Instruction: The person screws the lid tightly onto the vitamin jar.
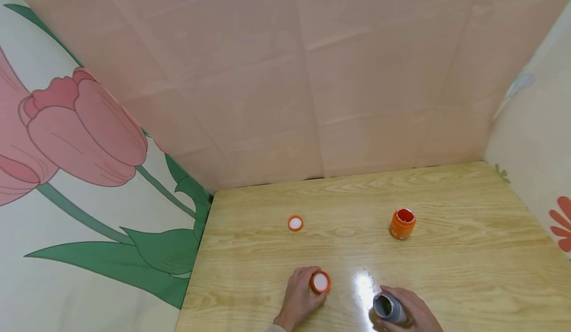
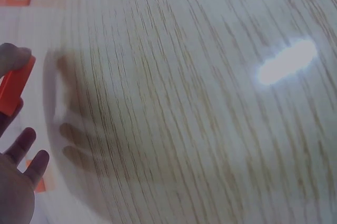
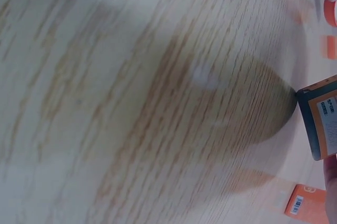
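Note:
My left hand [image 1: 301, 295] pinches an orange lid [image 1: 320, 282] between thumb and fingers, its white lining facing up. The same lid [image 2: 17, 88] shows edge-on in the left wrist view. To the right, my right hand [image 1: 412, 312] grips a grey jar [image 1: 389, 307] with no lid on it. The jar is tilted, its mouth toward the upper left; inside it looks dark. In the right wrist view the jar's lower part [image 3: 322, 116] bears an orange-bordered label with small print. The two hands are apart, both near the table's front.
Farther back on the wood-grain table [image 1: 352, 198] stands an uncapped orange jar [image 1: 402, 224] with red contents. A second orange lid [image 1: 295, 223] lies white side up at the left. A pinkish sheet [image 1: 312, 84] hangs behind the table, with a flower-patterned wall [image 1: 89, 213] at the left.

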### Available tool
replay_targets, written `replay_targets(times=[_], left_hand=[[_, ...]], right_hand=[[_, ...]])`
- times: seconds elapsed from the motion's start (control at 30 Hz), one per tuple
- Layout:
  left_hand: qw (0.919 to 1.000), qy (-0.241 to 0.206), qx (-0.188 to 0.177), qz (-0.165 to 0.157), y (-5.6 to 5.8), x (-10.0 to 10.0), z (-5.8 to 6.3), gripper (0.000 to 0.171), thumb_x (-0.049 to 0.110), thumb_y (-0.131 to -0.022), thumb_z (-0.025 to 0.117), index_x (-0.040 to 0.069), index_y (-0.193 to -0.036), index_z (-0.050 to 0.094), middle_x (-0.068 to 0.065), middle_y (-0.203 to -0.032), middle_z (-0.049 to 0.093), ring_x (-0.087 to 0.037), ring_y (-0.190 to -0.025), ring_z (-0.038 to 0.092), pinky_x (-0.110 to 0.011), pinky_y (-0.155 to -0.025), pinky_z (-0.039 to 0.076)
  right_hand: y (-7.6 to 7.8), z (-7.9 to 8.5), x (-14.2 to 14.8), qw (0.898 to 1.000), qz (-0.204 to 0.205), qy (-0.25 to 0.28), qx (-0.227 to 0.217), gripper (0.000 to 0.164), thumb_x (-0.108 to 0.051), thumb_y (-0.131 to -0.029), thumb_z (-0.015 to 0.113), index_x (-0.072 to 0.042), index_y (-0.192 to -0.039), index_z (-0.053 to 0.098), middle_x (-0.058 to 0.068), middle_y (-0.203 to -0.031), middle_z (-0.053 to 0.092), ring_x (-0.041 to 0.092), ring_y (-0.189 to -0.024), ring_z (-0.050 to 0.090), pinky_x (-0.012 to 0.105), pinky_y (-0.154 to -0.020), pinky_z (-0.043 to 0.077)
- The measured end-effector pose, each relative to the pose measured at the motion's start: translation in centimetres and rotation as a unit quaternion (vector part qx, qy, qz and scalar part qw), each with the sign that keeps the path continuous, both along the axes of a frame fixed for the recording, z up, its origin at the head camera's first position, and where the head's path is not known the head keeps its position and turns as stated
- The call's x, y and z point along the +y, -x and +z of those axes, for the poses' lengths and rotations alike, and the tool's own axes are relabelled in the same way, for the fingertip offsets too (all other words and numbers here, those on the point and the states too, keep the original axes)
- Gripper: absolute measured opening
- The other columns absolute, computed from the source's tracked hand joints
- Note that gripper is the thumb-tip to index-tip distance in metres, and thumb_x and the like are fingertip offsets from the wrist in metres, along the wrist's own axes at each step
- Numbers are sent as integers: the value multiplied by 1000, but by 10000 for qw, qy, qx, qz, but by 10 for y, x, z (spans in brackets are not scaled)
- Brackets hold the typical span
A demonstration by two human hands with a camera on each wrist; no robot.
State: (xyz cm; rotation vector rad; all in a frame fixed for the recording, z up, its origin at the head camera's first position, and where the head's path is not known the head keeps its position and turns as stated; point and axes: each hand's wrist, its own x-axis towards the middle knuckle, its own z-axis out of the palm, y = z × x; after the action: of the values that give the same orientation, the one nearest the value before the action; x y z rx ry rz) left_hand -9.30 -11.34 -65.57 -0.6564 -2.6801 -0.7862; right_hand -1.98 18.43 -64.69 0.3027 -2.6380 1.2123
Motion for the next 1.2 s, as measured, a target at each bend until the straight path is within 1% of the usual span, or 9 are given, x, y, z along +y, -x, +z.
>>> replay_targets(times=[0.1,0.27,0.37,0.57,0.67,0.73,0.8,1.0,1.2], left_hand=[[10000,24,7,-16,-1,1,0,61,25,-63,90,16,-117,64,6,-109,71,-13,-101,60,-29,-85,47],[10000,6,-64,-30,-2,3,1,64,24,-63,89,15,-120,62,4,-111,71,-14,-103,61,-30,-88,49],[10000,-41,-27,-36,-3,3,2,64,23,-63,89,15,-120,61,4,-111,70,-15,-104,61,-30,-87,49],[9997,-113,201,-124,-5,5,4,64,22,-61,90,14,-118,61,3,-110,68,-16,-104,61,-29,-87,49],[9996,-129,186,-186,-6,6,6,63,23,-63,90,14,-118,61,3,-110,68,-15,-104,61,-28,-88,49],[9995,-143,163,-218,-7,6,7,63,23,-63,90,14,-119,61,4,-110,68,-14,-104,60,-28,-88,49],[9994,-167,158,-244,-7,7,8,63,23,-64,90,15,-119,61,4,-110,68,-14,-104,60,-28,-88,49],[9991,-164,228,-321,-8,11,11,63,26,-65,90,15,-120,61,5,-111,67,-13,-105,60,-29,-89,50],[9979,-243,376,-470,-8,14,13,62,26,-65,90,15,-119,62,6,-109,68,-12,-103,60,-27,-88,49]], right_hand=[[1,-2,0,9999,60,0,120,74,-30,-55,96,-16,-122,68,-18,-110,67,-7,-98,57,20,-79,49],[3,-6,1,9984,208,26,524,76,-27,-53,97,-13,-122,68,-17,-109,68,-5,-96,58,9,-83,41],[4,-7,0,9977,263,24,625,76,-27,-53,97,-13,-122,68,-18,-108,68,-5,-95,58,7,-83,39],[4,-2,-2,9997,114,-4,224,75,-32,-55,96,-13,-121,68,-17,-108,68,-6,-95,58,20,-78,49],[3,4,-4,9997,-43,6,-224,73,-35,-56,96,-13,-120,68,-13,-108,68,-6,-96,57,23,-78,51],[2,9,-5,9980,-152,28,-620,71,-39,-58,94,-15,-119,67,-13,-108,67,-8,-96,56,22,-78,51],[2,11,-6,9963,-209,52,-828,69,-40,-58,94,-17,-117,67,-14,-107,66,-9,-95,55,21,-78,50],[2,9,-7,9989,-159,103,-430,68,-34,-56,96,-15,-115,68,-15,-105,66,-6,-93,57,23,-77,50],[5,5,-7,9986,-4,278,-443,67,-33,-58,95,-14,-116,67,-19,-105,66,-9,-94,57,20,-78,50]])
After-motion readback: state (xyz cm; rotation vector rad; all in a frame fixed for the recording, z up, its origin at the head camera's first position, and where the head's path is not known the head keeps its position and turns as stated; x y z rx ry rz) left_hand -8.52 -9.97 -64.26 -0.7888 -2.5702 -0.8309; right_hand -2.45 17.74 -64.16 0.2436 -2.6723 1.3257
